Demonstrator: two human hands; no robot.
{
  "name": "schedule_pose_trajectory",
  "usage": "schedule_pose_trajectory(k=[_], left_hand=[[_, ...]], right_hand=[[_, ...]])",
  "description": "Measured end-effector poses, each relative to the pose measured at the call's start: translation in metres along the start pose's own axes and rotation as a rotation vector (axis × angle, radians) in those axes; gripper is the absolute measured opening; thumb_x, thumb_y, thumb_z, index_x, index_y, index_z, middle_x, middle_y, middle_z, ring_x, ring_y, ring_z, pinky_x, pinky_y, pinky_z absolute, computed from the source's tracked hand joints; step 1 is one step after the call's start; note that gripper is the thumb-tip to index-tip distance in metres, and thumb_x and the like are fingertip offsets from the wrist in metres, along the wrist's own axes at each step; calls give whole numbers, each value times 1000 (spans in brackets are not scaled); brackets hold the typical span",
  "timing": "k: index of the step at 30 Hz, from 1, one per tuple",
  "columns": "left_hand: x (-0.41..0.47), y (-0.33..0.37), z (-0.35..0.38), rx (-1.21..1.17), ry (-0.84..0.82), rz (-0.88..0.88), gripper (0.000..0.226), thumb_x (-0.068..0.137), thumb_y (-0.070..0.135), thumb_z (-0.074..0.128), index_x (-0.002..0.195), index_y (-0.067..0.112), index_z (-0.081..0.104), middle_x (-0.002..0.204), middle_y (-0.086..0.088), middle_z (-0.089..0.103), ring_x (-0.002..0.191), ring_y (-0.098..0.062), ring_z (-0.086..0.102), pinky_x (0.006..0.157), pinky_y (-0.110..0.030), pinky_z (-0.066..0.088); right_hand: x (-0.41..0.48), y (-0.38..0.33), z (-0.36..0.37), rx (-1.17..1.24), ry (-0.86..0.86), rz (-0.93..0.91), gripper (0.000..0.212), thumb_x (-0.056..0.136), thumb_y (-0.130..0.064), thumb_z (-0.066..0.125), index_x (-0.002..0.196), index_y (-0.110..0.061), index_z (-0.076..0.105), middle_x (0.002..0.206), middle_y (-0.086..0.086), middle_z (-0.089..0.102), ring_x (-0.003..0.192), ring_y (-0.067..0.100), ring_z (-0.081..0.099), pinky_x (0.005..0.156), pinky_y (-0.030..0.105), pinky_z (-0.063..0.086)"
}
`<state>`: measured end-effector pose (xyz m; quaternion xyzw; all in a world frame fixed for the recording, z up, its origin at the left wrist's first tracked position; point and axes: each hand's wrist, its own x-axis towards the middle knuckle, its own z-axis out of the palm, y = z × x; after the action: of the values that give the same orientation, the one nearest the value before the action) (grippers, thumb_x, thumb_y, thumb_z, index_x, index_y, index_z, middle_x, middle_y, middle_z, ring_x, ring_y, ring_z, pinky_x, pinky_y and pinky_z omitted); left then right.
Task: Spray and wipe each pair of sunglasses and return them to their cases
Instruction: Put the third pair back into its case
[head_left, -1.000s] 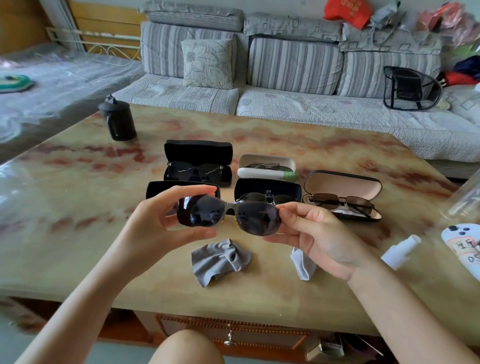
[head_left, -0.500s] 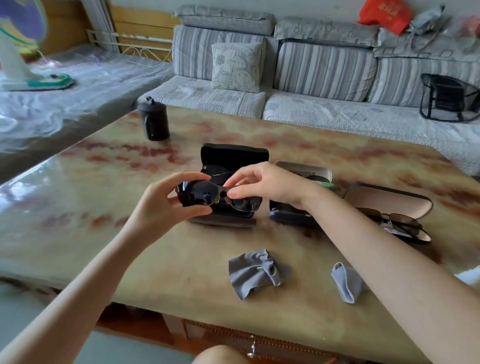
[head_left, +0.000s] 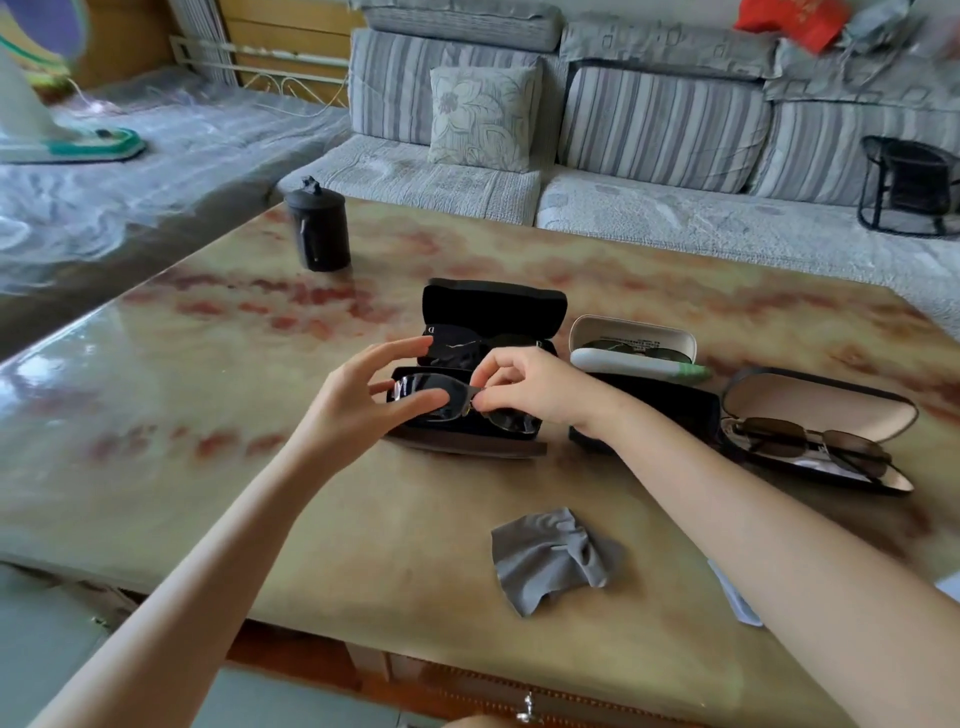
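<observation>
The right fingertips (head_left: 480, 399) were pinched narrowly on the bridge of the sunglasses (head_left: 415, 385), and the left thumb and one finger were closed lightly on the outer end of the lens while the other fingers of the left hand (head_left: 353, 410) were spread wide above it. The right hand (head_left: 524, 387) was curled over the frame. A second before, the pair had been held up by both ends, clear of the near black case (head_left: 457, 439); now it had been lowered into that case's open tray. Whether it was fully seated, or the arms folded, could not be told. The wiping of this pair was judged finished, with only release and closing of the lid left for it. Just behind the near black case a second black case (head_left: 493, 306) stood open. To its right a white case (head_left: 631, 338) was seen, and further right a tan-lined case (head_left: 815, 410) with brown sunglasses (head_left: 810, 444) half out — judged the likely next pair. In front of it, toward the person, the grey cloth (head_left: 556, 558) was left crumpled on the table (head_left: 208, 415).
</observation>
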<state>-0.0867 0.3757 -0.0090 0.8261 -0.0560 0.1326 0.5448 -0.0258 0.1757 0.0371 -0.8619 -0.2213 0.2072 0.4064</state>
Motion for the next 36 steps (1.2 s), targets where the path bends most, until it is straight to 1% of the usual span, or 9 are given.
schedule_pose_trajectory(k=[4, 9, 16, 20, 26, 29, 32, 34, 36], left_hand=[[-12, -6, -5, 31, 65, -35, 28, 89, 24, 67, 114, 36, 64, 120, 15, 65, 112, -5, 61, 90, -19, 44], [-22, -12, -4, 35, 99, -10, 28, 96, 8, 56, 113, 27, 66, 114, 5, 66, 94, 13, 59, 79, -2, 40], [-18, -21, -4, 54, 101, -56, 25, 96, 10, 55, 112, 20, 71, 114, 7, 70, 98, 13, 60, 84, -1, 39], [-19, -22, -4, 74, 112, -50, 25, 96, 8, 55, 112, 19, 71, 110, 4, 70, 91, 15, 59, 80, 0, 39], [-14, -14, -7, 61, 187, -4, 23, 96, 9, 56, 108, 21, 72, 105, 14, 70, 96, 13, 61, 79, -2, 41], [7, -2, -8, 57, 146, 5, 26, 95, 10, 58, 106, 30, 70, 108, 17, 68, 103, 3, 63, 90, -7, 42], [45, 5, -1, 168, 19, 0, 28, 92, 16, 63, 116, 30, 68, 117, 13, 67, 113, -4, 59, 102, -18, 39], [64, 7, 9, 291, -54, 23, 33, 91, 16, 65, 123, 24, 65, 123, 10, 64, 114, -3, 55, 96, -5, 32], [76, 5, 19, 382, -97, 46, 37, 90, 15, 66, 127, 20, 62, 126, 6, 62, 115, -5, 53, 86, 3, 26]], right_hand=[[0, 5, 13, -49, 27, 4, 9, 86, -15, 70, 89, -16, 61, 84, 2, 65, 75, 11, 57, 70, 20, 42], [1, 9, 24, -89, 10, -10, 9, 87, -19, 69, 87, -20, 61, 86, -3, 62, 80, 11, 55, 73, 21, 41], [1, 12, 31, -171, 74, -57, 10, 91, -31, 64, 94, -21, 65, 102, -2, 66, 98, 16, 60, 88, 30, 46], [0, 13, 31, -195, 78, -77, 12, 93, -28, 61, 99, -19, 67, 101, -4, 67, 98, 13, 61, 88, 29, 46], [-7, 5, 13, -147, 276, -179, 14, 94, -22, 59, 92, -18, 72, 91, -5, 72, 86, 5, 64, 79, 20, 47], [5, 5, -13, -102, 445, -186, 12, 91, -18, 61, 89, -19, 72, 91, -4, 72, 89, 10, 65, 84, 27, 49], [25, 9, -31, -181, 414, -80, 21, 90, -19, 64, 111, -18, 66, 116, 1, 67, 112, 15, 59, 93, 26, 43], [38, 10, -31, -284, 333, -24, 41, 89, -20, 65, 129, -18, 56, 133, 3, 57, 124, 17, 52, 96, 24, 38], [50, 9, -24, -416, 284, 0, 48, 89, -24, 65, 135, -21, 51, 136, 2, 55, 126, 19, 51, 102, 32, 40]])
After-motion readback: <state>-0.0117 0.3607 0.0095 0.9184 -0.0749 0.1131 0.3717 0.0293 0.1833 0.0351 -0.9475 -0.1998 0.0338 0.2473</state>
